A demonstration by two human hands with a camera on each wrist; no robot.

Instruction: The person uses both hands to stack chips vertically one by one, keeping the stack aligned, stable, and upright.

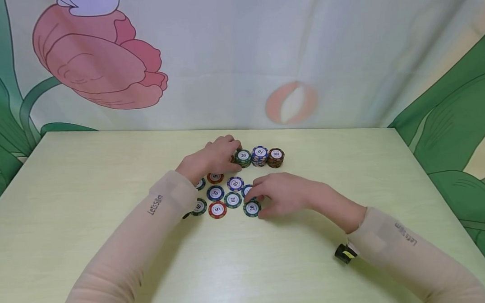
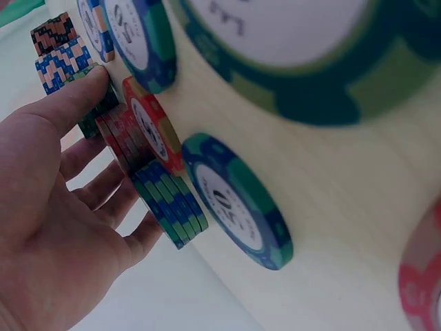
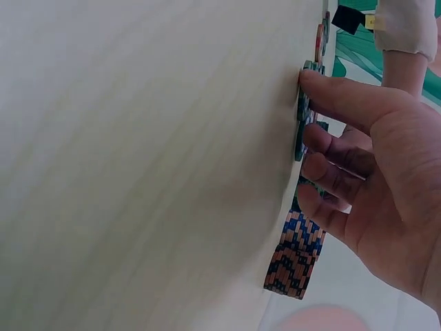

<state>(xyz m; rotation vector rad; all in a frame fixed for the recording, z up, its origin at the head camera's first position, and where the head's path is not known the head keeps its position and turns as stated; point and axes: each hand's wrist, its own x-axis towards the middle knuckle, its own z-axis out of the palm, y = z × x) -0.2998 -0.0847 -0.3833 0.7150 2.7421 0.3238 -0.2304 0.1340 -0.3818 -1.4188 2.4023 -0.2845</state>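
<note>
Several stacks of poker chips stand in a row at the back of the table. My left hand (image 1: 220, 157) is at the row's left end, its thumb along the front of the green chip stack (image 1: 243, 158) and its fingers behind the row. In the left wrist view, a red chip stack (image 2: 125, 138) and a blue-green stack (image 2: 171, 205) stand by those fingers. My right hand (image 1: 286, 192), fingers loosely bent, reaches loose chips lying flat; its thumb is at the edge of a green 20 chip (image 1: 251, 208), its fingertips at a blue chip (image 1: 247, 190).
Between the hands lie loose chips, among them a red chip (image 1: 217, 210), a blue chip (image 1: 215, 193) and a green chip (image 1: 233, 200). A blue stack (image 1: 260, 155) and a black-brown stack (image 1: 275, 157) continue the row rightward. A printed curtain (image 1: 222, 62) hangs behind the pale table (image 1: 272, 276).
</note>
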